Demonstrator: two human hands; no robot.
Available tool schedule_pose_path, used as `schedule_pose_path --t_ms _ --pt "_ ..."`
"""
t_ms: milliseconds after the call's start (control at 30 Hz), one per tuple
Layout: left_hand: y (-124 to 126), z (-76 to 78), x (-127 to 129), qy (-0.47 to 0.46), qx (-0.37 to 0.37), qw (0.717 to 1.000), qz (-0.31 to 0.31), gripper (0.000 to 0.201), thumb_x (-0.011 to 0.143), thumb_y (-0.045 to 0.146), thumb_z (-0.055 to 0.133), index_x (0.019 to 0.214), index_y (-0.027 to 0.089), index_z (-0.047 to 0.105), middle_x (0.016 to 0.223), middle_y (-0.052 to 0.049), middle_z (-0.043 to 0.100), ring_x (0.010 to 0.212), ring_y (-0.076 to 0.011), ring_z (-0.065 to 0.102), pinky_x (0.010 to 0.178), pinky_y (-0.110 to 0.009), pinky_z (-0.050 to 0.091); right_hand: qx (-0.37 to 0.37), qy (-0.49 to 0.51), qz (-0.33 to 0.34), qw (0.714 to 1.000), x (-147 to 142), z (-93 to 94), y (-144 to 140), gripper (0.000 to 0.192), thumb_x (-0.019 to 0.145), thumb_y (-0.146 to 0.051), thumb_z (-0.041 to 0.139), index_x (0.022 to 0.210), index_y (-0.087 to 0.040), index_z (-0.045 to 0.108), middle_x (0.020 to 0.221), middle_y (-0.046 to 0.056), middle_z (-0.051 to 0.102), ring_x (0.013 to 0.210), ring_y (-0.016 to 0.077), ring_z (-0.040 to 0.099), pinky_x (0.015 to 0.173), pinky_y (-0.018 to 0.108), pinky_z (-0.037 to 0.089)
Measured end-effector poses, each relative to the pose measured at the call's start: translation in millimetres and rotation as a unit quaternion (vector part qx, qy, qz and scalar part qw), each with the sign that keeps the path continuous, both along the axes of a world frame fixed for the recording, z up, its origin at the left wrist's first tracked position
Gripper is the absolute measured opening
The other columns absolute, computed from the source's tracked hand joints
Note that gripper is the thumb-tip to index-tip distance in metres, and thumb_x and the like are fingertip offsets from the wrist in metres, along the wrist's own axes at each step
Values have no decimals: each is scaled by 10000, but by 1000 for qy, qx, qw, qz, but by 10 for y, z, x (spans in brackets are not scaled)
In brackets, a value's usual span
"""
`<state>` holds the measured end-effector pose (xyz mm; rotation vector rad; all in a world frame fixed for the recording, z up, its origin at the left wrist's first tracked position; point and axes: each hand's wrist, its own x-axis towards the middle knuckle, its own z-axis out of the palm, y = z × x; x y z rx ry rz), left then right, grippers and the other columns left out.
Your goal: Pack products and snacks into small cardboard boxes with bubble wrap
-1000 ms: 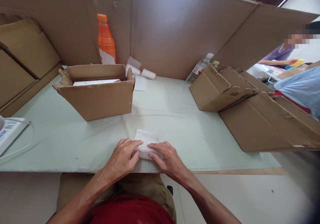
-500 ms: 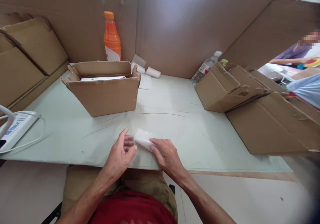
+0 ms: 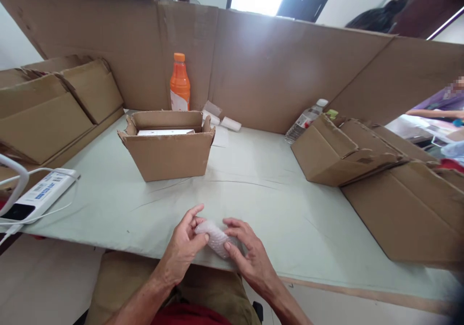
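Observation:
A small bubble-wrap bundle (image 3: 214, 238) lies at the front edge of the pale green table covering, slanting down to the right. My left hand (image 3: 185, 240) pinches its left end, thumb in front and fingers behind. On the other end, my right hand (image 3: 250, 250) has its thumb pressed to the near side, with the fingers curved over behind it. Whatever the wrap may contain is hidden. Beyond my hands stands an open cardboard box (image 3: 174, 158) with flat white items (image 3: 165, 132) inside.
Behind the box are an orange bottle (image 3: 180, 85) and white rolls (image 3: 231, 124). A clear bottle (image 3: 304, 122) leans by cardboard boxes (image 3: 406, 209) at right. More boxes (image 3: 43, 112) and a white power strip (image 3: 45, 194) are at left. A cardboard wall (image 3: 261, 68) closes the back; a person's arm (image 3: 435, 113) shows beyond.
My left hand, apart from the bundle before, now grips its left end. The bundle has turned so that its bubbled side shows. The camera view has tilted up.

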<state>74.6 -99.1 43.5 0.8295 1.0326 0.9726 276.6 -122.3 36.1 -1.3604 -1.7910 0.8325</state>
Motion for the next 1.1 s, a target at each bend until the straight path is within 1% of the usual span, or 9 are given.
schedule_pose_path --t_ms 167,367,433,567,633,733,833,967,1100 --pt "13 19 -17 34 38 999 15 609 705 281 710 1290 177 575 954 -18 586 801 -135 577 743 -247 480 -108 79 24 991 13 0 90 710 817 -515 717 1444 -247 519 1365 150 625 1234 307 607 1015 438 510" --pt "172 -99 -231 122 170 977 39 485 841 312 657 1304 193 576 1032 -67 644 914 -191 653 825 -317 548 -141 113 -2 984 -44 189 351 385 893 -560 623 931 -187 707 814 50 685 725 179 619 656 279 505" --pt "352 28 -433 238 314 911 123 449 882 285 643 1321 227 569 1171 -89 639 1058 -219 643 944 -371 532 -93 104 -23 990 10 445 520 349 881 -534 654 940 -194 709 809 41 685 709 170 612 625 264 489" --pt "897 504 -862 455 527 652 300 591 852 147 679 1413 203 500 1405 -160 544 1330 -303 512 1136 -505 397 57 44 -48 996 21 1234 1003 275 877 -466 669 967 -211 715 792 29 695 681 165 615 589 257 470" --pt "1151 675 -979 493 560 590 309 624 846 97 655 1437 165 468 1363 -178 579 1354 -329 492 1143 -538 383 154 -38 -63 985 -104 1629 1308 225 878 -411 656 970 -217 720 811 26 705 694 163 612 613 263 464" --pt "1361 724 -1006 508 574 571 295 548 851 37 600 1382 136 509 1104 -132 684 1195 -311 588 1068 -523 453 209 -207 -67 953 -393 2033 1813 219 887 -354 601 989 -208 727 834 30 725 694 163 606 615 267 431" --pt "1379 649 -967 509 578 562 301 474 835 10 605 1294 119 565 989 -117 690 1058 -296 614 990 -502 494 105 -441 -38 890 -668 2168 2269 227 877 -286 554 956 -200 749 823 61 740 728 198 645 618 278 407" --pt "1340 611 -960 500 583 568 296 446 813 -14 618 1244 99 591 993 -134 689 1035 -297 605 966 -502 503 -6 -628 31 777 -973 2060 2609 260 848 -199 542 966 -166 772 947 157 759 882 284 699 676 319 451" --pt "1345 627 -980 490 586 578 288 448 801 -35 621 1231 90 600 979 -131 694 1028 -295 611 970 -511 504 -11 -640 90 763 -1208 1866 2709 296 851 -158 556 1062 -124 761 1020 207 756 971 308 703 727 334 481"
